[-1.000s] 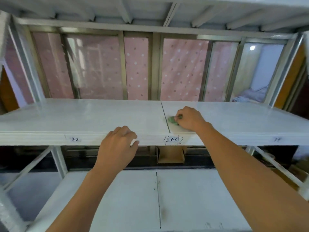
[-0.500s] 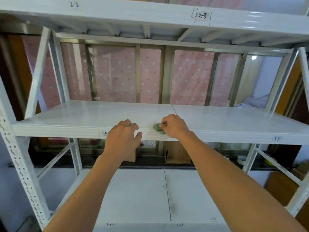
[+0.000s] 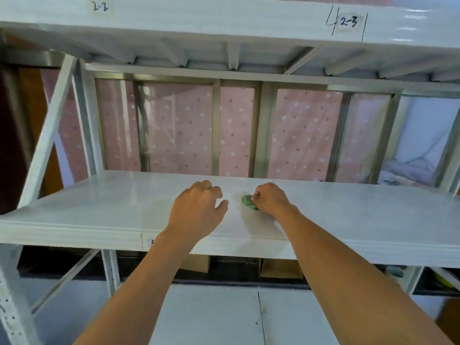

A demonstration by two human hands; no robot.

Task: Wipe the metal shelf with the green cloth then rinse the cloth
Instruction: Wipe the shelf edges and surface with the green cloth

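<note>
Both hands have gone farther in from the shelf's near lip since half a second ago, and the cloth has gone with the right one. The green cloth [image 3: 249, 202] now lies bunched small on the metal shelf [image 3: 99, 202], about midway between its near edge and its far edge and close to the middle of its width. The right hand [image 3: 270, 199] grips the cloth with curled fingers and holds it down on the white surface; only the cloth's left end shows past the knuckles. The left hand [image 3: 196, 207] is just left of it, apart from the cloth, palm down, fingers loosely curled and holding nothing. Whether it rests on the shelf or hangs just above I cannot tell.

Two cardboard boxes sit under the shelf, one [image 3: 280, 268] behind the right forearm and one [image 3: 197, 263] behind the left; what they hold is hidden. The left forearm also covers most of a small label [image 3: 151, 241] on the shelf's near lip.

Three levels of the white rack show: this shelf, an upper shelf [image 3: 224, 18] and a lower shelf [image 3: 211, 314]. The upper one bears two handwritten labels, "2-2" [image 3: 100, 6] at left and "2-3" [image 3: 348, 21] at right. A diagonal brace [image 3: 47, 135] crosses the left end. Beyond the rack, metal-framed windows show a pink dotted curtain [image 3: 179, 130].
</note>
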